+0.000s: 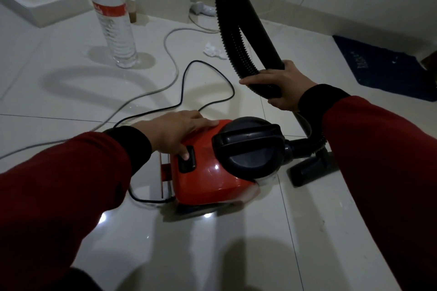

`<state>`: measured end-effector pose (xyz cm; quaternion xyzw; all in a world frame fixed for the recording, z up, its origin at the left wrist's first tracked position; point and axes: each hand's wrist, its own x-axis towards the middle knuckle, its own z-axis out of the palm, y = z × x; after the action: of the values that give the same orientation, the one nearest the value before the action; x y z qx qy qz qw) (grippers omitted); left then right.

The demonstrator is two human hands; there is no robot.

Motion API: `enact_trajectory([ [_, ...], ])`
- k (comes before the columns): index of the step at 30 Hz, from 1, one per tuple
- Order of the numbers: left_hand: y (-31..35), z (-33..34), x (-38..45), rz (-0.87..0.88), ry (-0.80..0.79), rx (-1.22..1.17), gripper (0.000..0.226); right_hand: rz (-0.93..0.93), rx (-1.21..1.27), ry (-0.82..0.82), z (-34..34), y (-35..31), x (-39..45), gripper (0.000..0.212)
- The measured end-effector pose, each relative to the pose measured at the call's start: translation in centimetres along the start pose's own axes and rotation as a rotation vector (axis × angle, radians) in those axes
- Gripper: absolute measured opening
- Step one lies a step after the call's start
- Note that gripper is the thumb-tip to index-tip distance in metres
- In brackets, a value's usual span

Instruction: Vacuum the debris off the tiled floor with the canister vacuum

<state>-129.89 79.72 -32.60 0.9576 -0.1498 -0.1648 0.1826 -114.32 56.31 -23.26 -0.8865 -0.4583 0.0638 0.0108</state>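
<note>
Pressing its thumb on the black rocker switch (187, 159), the left hand (176, 131) lies flat, fingers together, on the red plastic canister vacuum (208, 172), which sits on the glossy pale tiled floor (212, 243). The right hand (275, 86) grips the black ribbed hose and tube (238, 54). Risks: the black power cord (212, 101) could snag, or the hose tip the clear plastic water bottle (113, 23). Crumpled white tissue debris (214, 51) lies beyond. The switch's position is unreadable; the black floor nozzle (309, 170) is partly hidden.

Red canister vacuum (208, 172) sits upright on glossy tiled floor (71, 92).
</note>
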Motion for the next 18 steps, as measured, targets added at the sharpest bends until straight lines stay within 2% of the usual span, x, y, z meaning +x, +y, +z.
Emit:
enact_trajectory([
  [4,0.0,-0.5,-0.1,-0.010,-0.040,0.088,0.105,0.004,0.008,0.004,0.0,-0.3,-0.2,0.080],
  [7,0.5,-2.4,-0.3,-0.013,-0.062,0.187,0.092,0.021,0.003,-0.028,-0.1,-0.8,-0.4,0.079],
  [9,1.2,-4.9,-0.1,0.152,0.185,0.269,0.078,0.022,0.003,-0.047,-0.2,-0.9,-0.6,0.079],
  [11,2.0,-8.5,1.2,0.332,0.525,0.505,0.070,0.021,0.001,-0.057,-0.1,-1.1,-0.7,0.080],
  [13,3.3,-13.0,2.8,0.286,0.640,0.733,0.074,0.027,0.001,-0.052,0.0,-1.1,-0.7,0.080],
  [15,4.6,-17.1,4.2,0.142,0.574,0.878,0.079,0.031,0.004,-0.038,0.2,-1.2,-0.9,0.080],
  [18,5.7,-20.1,5.7,-0.036,0.389,1.119,0.071,0.068,0.026,-0.004,0.3,-1.0,-1.2,0.081],
])
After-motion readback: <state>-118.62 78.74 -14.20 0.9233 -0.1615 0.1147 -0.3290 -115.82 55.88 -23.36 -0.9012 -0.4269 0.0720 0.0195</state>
